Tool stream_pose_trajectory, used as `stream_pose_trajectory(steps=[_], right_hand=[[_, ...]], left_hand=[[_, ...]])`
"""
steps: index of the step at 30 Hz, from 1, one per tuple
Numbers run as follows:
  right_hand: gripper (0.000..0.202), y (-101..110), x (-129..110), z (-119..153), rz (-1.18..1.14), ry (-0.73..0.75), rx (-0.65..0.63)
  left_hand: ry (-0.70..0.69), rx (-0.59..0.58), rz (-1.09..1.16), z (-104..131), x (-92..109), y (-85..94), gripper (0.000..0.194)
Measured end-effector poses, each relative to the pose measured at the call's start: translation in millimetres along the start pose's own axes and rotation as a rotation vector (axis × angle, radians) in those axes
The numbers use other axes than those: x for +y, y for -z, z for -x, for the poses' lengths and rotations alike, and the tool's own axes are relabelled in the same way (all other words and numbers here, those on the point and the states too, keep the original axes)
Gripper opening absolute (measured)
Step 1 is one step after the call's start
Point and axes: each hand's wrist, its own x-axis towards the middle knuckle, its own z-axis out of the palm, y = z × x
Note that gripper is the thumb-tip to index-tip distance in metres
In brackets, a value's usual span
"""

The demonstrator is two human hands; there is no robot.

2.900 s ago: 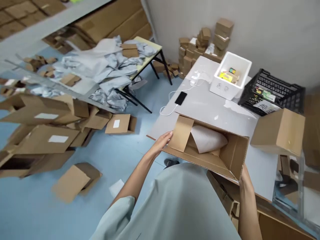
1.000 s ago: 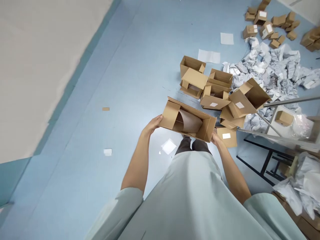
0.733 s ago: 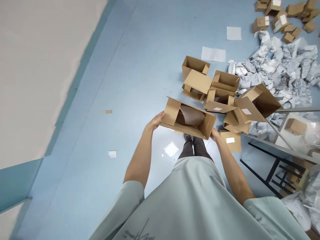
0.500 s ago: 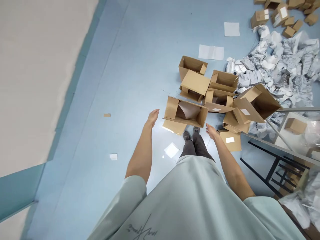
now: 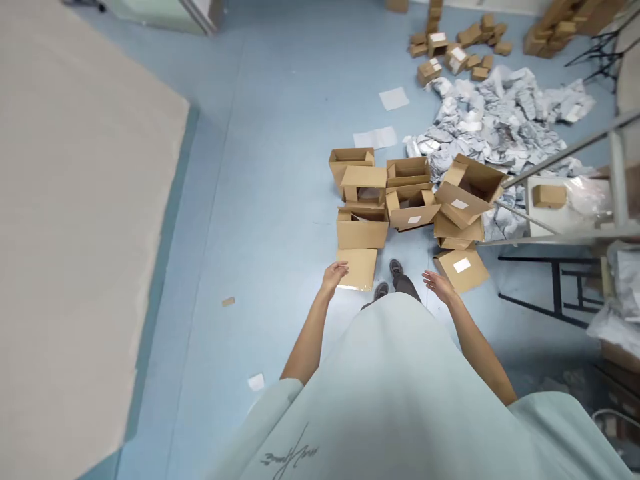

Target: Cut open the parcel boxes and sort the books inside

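My left hand [image 5: 335, 275] hangs in the air with its fingers apart and nothing in it, in front of the left edge of a flat cardboard piece [image 5: 359, 268]. My right hand [image 5: 439, 285], fingers spread and holding nothing, is just left of a cardboard box with a white label [image 5: 465, 272]. Beyond my left hand an open box [image 5: 362, 235] stands on the floor. Behind it are another open box [image 5: 364, 177] and one further back [image 5: 350, 156]. A labelled open box [image 5: 413, 215] stands to their right, and a tilted open box [image 5: 463, 200] is beside that one.
Crumpled grey-white packaging [image 5: 500, 127] is heaped at the upper right, with small boxes [image 5: 456, 59] behind it. A metal-framed table [image 5: 555, 238] and black-legged stand [image 5: 556, 287] are at right. Paper sheets [image 5: 375, 138] lie on the floor. A pale surface [image 5: 75, 233] fills the left.
The open box that was between my hands now stands among the other boxes, apart from both hands. My view has shifted, and my hands appear lower and further right.
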Motion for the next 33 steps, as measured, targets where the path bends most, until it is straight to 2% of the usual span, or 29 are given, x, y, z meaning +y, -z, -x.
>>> stream_pose_trajectory(steps=[4,9,13,17,21,24,27,30,33], right_hand=[[0.028,27,71,61,-0.171,0.047,0.095],[0.033,49,149,141,-0.382,0.117,0.206],[0.044,67,202,194,-0.609,0.253,0.309],[0.06,96,263,244,-0.85,0.442,0.429],[0.073,132,346,308,-1.011,0.593,0.585],[0.077,161,416,365,-1.12,0.636,0.715],[0.073,195,486,426,-1.241,0.679,0.849],[0.069,227,554,484,-1.362,0.683,1.023],[0.067,254,612,530,-1.444,0.65,1.197]], left_hand=[[-0.063,-0.208,-0.081,18,-3,-45.5,0.043],[-0.144,-0.464,-0.211,61,-3,-120.6,0.036],[-0.235,-0.703,-0.365,121,-11,-189.4,0.036],[-0.338,-0.967,-0.547,200,-41,-272.7,0.04],[-0.423,-1.243,-0.713,305,-99,-359.9,0.05],[-0.47,-1.434,-0.821,398,-160,-420.5,0.056],[-0.474,-1.601,-0.919,497,-229,-473.6,0.057],[-0.415,-1.74,-1.01,593,-296,-509.3,0.056],[-0.364,-1.868,-1.078,674,-349,-530.8,0.052]])
